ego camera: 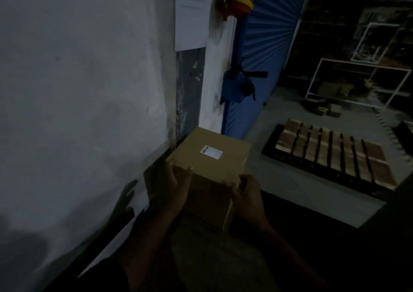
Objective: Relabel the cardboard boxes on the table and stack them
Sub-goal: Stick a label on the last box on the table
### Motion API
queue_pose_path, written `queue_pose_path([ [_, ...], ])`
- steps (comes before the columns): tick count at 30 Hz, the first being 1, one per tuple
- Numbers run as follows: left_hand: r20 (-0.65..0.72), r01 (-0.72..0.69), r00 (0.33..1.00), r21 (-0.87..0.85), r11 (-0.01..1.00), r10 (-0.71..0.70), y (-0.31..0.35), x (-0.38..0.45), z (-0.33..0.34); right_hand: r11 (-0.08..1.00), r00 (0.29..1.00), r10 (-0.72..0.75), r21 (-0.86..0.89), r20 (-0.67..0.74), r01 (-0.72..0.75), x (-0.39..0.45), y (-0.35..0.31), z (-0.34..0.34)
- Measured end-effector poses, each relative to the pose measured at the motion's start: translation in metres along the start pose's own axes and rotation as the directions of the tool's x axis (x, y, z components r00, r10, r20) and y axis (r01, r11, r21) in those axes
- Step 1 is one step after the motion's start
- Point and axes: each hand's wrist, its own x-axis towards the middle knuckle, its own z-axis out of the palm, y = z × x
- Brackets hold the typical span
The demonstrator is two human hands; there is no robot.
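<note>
I have a brown cardboard box [214, 169] with a small white rectangular label [211, 152] on its top face held between both hands, out in front of me and close against the pale plastered wall [78, 90] on my left. My left hand [176, 185] wraps the near left corner, fingers curled over the top edge, and my right hand [247, 193] clasps the near right corner lower down, so each hand is closed on the box rather than spread wide. The box lies straight ahead of the grip, its longer run pointing away from me toward the blue pleated curtain [263, 57], and the label sits toward the far end, readable side up. Beneath and just left of it I make out a second, darker cardboard box [156, 180], partly hidden by my left hand; I cannot tell whether the held box already rests on it or hangs just above. I judge this to be the stacking step, with the label already on. Both hands are about equally near, so the coming move turns on lining the box's long axis up with the one below. Off to the right, well apart on the floor, lies a dark slatted pallet [330, 155].
</note>
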Motion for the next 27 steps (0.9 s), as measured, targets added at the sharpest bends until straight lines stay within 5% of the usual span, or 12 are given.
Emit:
queue_pose_path([
  [6,-0.001,0.016,1.0,0.231,0.973,-0.016,-0.018,0.099,0.013,0.984,0.997,0.078,-0.161,0.001,-0.077,0.051,0.019,0.025],
  [14,0.204,0.046,0.97,0.39,0.92,-0.135,-0.069,0.15,0.032,0.963,0.962,0.257,0.065,0.087,-0.263,0.07,0.059,0.047],
  [27,0.156,0.144,0.959,0.459,0.877,-0.239,-0.048,0.039,-0.007,0.977,0.977,0.211,-0.003,0.028,-0.211,-0.036,0.061,0.015],
])
